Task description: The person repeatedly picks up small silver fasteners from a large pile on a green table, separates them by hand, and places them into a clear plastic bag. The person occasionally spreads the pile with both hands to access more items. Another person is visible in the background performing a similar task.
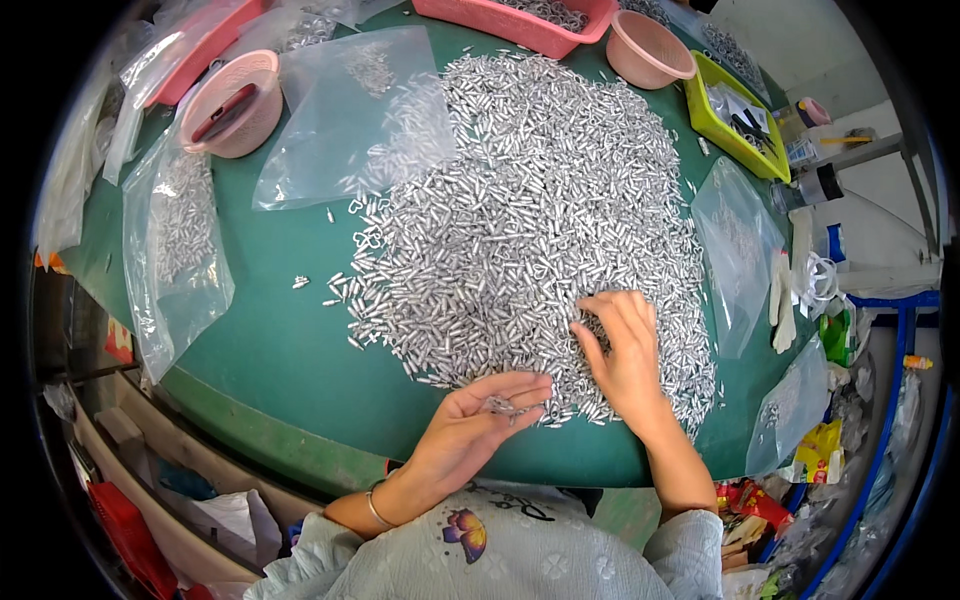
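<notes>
A broad pile of small silver metal pieces (540, 190) covers the middle of the green table (260, 300). Many are slim and bullet-shaped; a few at its left side look like heart-shaped loops. At the near edge, my left hand (480, 420) is turned palm up with its fingers curled, cradling a few of these silver pieces (500, 405). To its right, my right hand (622, 355) reaches palm down over the pile. Its thumb and forefinger are apart at the surface, and I see nothing held between them. The other fingertips are partly hidden.
A clear plastic bag (340, 120) overlaps the pile's far left. Pink baskets (240, 135) (650, 50) and a yellow-green basket (740, 140) stand around the far edges. More bags of pieces (180, 230) (735, 260) lie at the sides. White gloves (781, 300) hang by the right edge.
</notes>
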{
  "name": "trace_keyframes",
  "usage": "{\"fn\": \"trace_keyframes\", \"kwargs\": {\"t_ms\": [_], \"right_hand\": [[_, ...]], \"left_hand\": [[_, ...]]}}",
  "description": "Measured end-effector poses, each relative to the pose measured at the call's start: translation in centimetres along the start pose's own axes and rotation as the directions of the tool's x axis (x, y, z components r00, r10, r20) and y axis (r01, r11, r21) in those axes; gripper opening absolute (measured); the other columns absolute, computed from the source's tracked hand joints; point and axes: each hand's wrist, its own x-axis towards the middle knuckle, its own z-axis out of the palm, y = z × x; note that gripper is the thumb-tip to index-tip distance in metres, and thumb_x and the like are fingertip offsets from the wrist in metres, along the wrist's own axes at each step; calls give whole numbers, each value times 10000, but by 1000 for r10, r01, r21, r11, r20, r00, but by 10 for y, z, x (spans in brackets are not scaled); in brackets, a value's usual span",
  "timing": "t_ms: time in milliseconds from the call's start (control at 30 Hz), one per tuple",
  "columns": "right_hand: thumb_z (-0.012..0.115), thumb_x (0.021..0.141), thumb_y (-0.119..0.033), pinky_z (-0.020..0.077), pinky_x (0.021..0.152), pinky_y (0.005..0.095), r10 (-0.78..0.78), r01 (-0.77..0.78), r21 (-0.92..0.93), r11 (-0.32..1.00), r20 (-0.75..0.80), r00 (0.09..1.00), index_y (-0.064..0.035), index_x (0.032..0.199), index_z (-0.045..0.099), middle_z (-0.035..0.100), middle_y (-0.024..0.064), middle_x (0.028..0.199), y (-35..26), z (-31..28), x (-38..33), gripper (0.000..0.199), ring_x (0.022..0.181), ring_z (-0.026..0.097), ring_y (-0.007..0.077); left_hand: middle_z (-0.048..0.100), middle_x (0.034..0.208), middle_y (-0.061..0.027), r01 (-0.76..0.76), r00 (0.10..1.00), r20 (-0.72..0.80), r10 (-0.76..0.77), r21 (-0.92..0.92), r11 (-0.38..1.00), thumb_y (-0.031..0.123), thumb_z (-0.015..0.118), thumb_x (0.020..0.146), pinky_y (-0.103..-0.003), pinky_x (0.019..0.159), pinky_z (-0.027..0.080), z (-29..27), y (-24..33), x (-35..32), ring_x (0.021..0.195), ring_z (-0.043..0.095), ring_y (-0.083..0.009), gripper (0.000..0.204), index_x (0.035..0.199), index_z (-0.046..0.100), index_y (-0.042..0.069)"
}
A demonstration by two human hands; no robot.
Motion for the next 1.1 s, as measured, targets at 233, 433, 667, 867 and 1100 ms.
{"fn": "trace_keyframes", "kwargs": {"t_ms": [233,433,667,867,1100], "right_hand": [[642,757,11,385,746,343,51,-56,-65,996,-72,996,-27,840,616,584,88,846,11,-14,-15,95,822,528,255],[636,748,45,441,721,334,165,-152,282,947,-20,986,10,859,632,598,116,846,-10,-21,-48,116,803,552,270],[557,864,-64,363,968,382,241,-37,755,655,-163,957,72,1086,541,498,168,1155,-50,0,-90,261,1109,480,273],[363,986,-282,214,1084,400,582,93,989,-118,-8,814,35,1341,320,356,171,1390,-74,28,-94,477,1313,313,268],[260,1000,-326,168,1104,349,670,112,957,-267,101,736,32,1384,281,300,149,1445,-80,-4,-75,525,1361,234,230]], "left_hand": [[531,1237,-209,96,990,-96,-104,-82,992,53,470,901,-383,981,426,6,-1,-2,1153,525,-270,403,1288,439,-55],[497,1276,-218,148,980,-105,-171,-199,969,131,362,957,-394,977,435,6,-7,-1,1177,506,-294,452,1373,313,-39],[337,1416,-240,98,995,0,-104,-325,941,174,334,956,-427,1124,233,21,-17,0,1344,304,-325,472,1356,320,-75],[307,1450,-198,-268,963,79,257,259,928,287,329,969,-413,1129,193,36,-54,4,1362,273,-294,525,1358,338,-66],[243,1481,-204,-391,914,209,348,223,893,88,412,808,-411,1137,141,63,-60,19,1388,210,-307,628,1413,270,-7]]}}
